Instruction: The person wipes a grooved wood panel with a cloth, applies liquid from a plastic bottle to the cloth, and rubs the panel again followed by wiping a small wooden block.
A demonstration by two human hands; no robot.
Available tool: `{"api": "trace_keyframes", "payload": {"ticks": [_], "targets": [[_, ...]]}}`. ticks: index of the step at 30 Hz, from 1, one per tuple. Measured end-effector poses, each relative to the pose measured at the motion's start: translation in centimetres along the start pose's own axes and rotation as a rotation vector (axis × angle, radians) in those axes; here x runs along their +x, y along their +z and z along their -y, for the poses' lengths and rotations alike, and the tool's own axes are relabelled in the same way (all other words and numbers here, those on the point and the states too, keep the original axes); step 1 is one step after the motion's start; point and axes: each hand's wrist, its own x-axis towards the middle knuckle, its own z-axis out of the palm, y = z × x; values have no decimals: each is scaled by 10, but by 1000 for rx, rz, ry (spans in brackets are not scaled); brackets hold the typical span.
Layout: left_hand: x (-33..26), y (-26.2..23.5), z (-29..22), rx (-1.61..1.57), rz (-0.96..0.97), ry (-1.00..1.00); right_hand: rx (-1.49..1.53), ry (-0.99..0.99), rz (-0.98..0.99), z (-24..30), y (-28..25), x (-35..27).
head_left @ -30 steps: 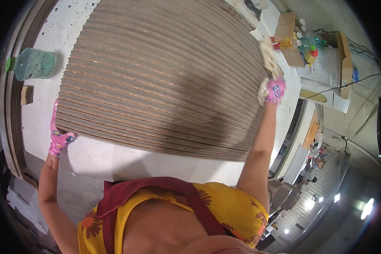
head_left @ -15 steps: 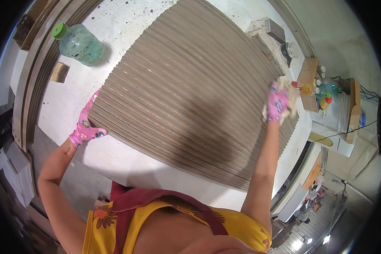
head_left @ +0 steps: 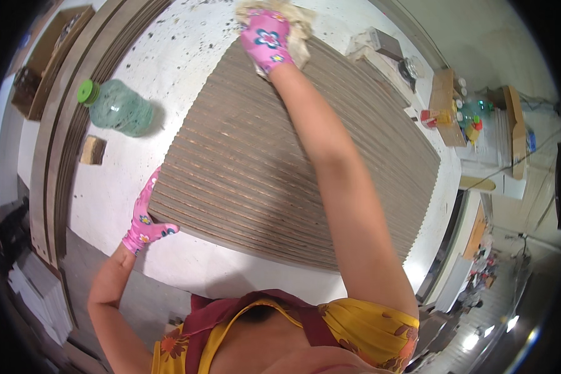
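Observation:
Many long grey-brown strips lie side by side as one ribbed sheet on a white table. Orange-tan lines show between some of them. My left hand, in a pink flowered glove, clasps the near left corner: the thumb lies along the front edge and the fingers along the left side. At the far edge my right hand, gloved alike, presses a crumpled cream rag onto the strips. My right forearm crosses above the sheet and hides part of it.
Left of the sheet are a green-capped bottle and a small tan block. Dark specks dot the white tabletop. A grey box and a jar stand far right. Long boards line the left side.
My right hand and the rag have swept from the right end of the strips to the far left edge. My left hand stays at the corner; the whole view has shifted slightly.

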Motion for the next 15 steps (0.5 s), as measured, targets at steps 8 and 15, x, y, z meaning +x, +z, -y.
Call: {"api": "trace_keyframes", "payload": {"ticks": [8,15], "targets": [[0,12,2,-66,-28,22,1467,215,42,-27,-61,-39],[-14,8,19,-35,-11,-29,481,-143,-123,-175,-54,-260]]}}
